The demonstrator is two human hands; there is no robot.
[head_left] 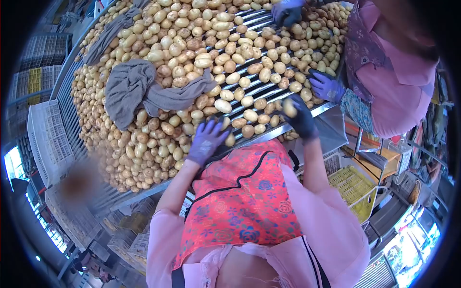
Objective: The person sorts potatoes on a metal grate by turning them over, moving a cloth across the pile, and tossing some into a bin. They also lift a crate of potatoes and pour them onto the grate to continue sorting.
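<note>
Many pale brown potatoes (139, 153) lie heaped on a sorting table of metal rollers (254, 19). In a purple glove, my left hand (209, 140) rests at the near edge of the heap. Its fingers are spread over or against several potatoes, and nothing is gripped in it. My right hand (301, 117), in a dark glove, is closed around one potato (289, 108) near the table's metal rim. Between my hands, loose potatoes (249, 115) sit on the rollers. A grey-brown cloth (129, 91) lies crumpled on the heap to the left of my hands.
Across the right corner stands a co-worker in a pink top (403, 96), with a purple-gloved hand (326, 86) and another gloved hand (287, 12) among the potatoes. A second cloth (113, 36) lies farther back. A white crate (50, 139) stands left; a yellow crate (353, 189) sits right.
</note>
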